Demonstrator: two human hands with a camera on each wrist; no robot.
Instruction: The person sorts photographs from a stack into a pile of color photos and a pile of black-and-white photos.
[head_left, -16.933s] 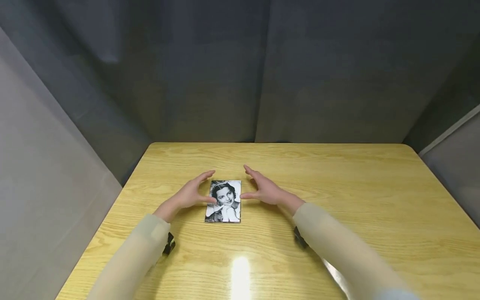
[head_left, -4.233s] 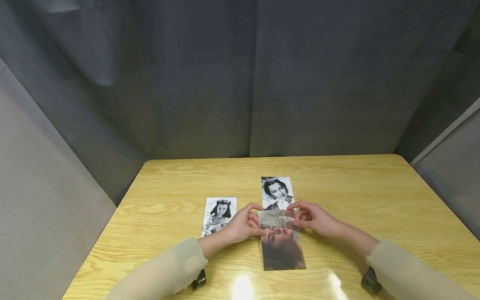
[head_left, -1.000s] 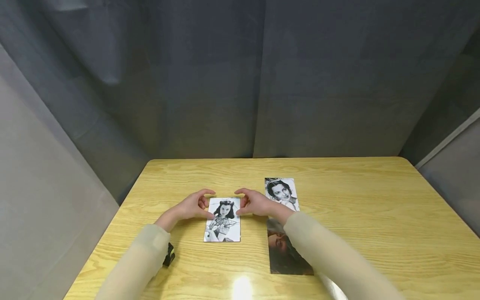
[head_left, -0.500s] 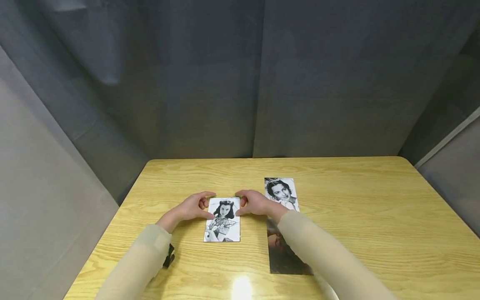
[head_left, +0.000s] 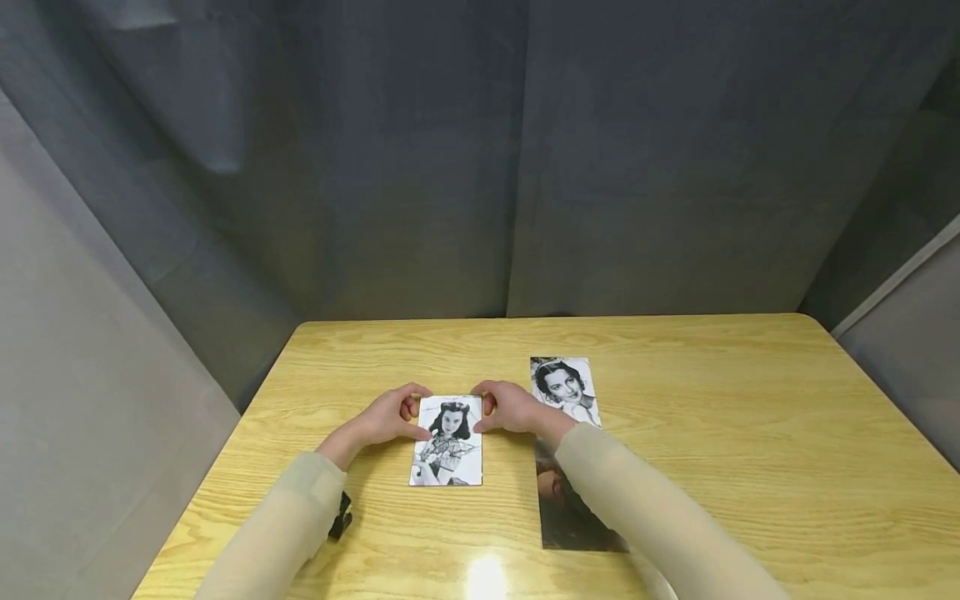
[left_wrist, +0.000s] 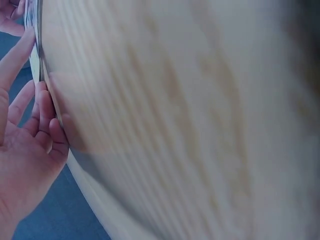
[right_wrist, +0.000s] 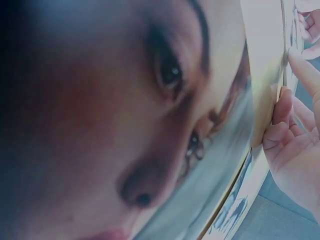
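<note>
We pinch the left photo (head_left: pixel 446 442) on the desk (head_left: pixel 750 433) with curled fingers of our left hand (head_left: pixel 386 417) and right hand (head_left: pixel 510 408), one at each upper edge.

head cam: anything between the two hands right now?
The upper part of a black-and-white photo lies flat between left hand and right hand, fingertips at its side edges, in the head view.
</note>
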